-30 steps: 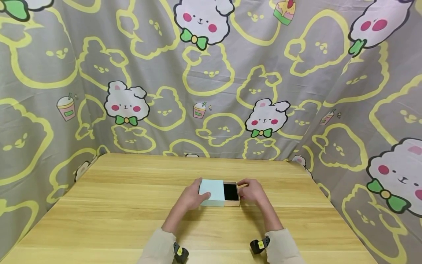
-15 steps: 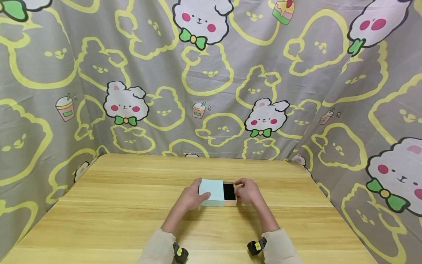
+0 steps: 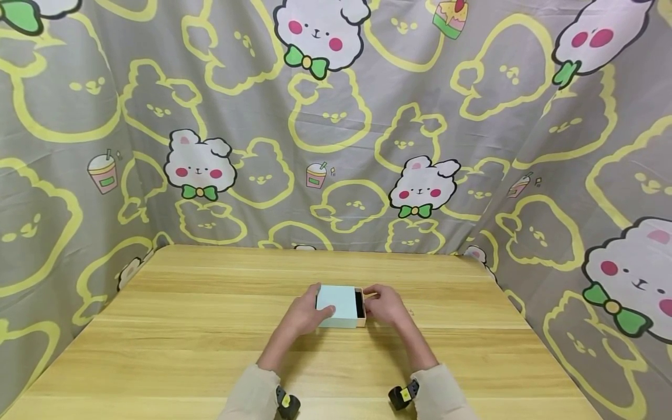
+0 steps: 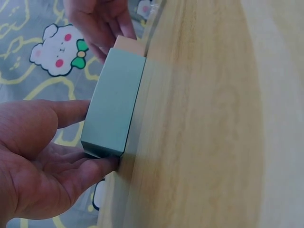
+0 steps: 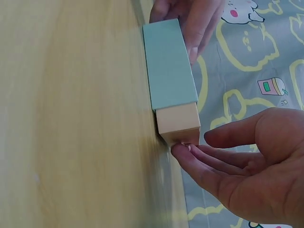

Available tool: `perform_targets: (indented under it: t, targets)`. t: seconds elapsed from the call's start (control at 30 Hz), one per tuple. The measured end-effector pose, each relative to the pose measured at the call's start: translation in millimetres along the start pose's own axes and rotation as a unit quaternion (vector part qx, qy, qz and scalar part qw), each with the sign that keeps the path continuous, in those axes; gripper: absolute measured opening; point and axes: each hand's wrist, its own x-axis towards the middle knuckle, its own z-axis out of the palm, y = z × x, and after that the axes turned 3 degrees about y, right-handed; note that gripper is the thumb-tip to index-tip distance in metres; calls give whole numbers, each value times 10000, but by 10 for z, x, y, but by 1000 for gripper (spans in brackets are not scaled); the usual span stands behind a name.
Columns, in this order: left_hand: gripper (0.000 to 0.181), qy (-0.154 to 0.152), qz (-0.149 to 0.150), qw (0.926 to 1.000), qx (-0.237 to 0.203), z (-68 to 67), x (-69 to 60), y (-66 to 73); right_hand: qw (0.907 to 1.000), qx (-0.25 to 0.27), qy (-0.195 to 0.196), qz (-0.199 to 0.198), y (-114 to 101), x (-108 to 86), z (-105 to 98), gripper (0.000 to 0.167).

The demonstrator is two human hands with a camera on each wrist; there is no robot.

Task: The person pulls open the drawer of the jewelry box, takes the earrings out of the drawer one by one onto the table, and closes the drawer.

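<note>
A light-blue drawer box (image 3: 336, 303) lies flat on the wooden table, its sleeve drawn partly over a cream-coloured inner drawer (image 5: 178, 118). A narrow strip of the drawer's black inside shows at the right end in the head view. My left hand (image 3: 304, 312) grips the sleeve from the left, thumb on top and fingers at the left end. At the opposite end, my right hand (image 3: 385, 304) presses its fingertips against the drawer's end face. The right thumb (image 5: 232, 134) stands apart from the box in the right wrist view.
The wooden table (image 3: 210, 338) surrounds the box on all sides. A grey curtain (image 3: 346, 146) with cartoon rabbits hangs behind and along both sides of the table. Each beige sleeve bears a small black wrist device (image 3: 403, 396).
My right hand has moved left, and the drawer has slid further into the sleeve, so less black inside shows. The left hand and the sleeve have stayed in place.
</note>
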Motion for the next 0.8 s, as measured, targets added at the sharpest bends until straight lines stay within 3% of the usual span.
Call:
perform_targets:
  t: [0.57, 0.8]
  targets:
    - [76, 128, 86, 9998, 123, 20, 20, -13, 9985, 526, -51, -127, -51, -47, 122, 36]
    - [76, 105, 67, 9998, 149, 20, 23, -9, 9992, 350, -11, -214, -68, -52, 151, 37]
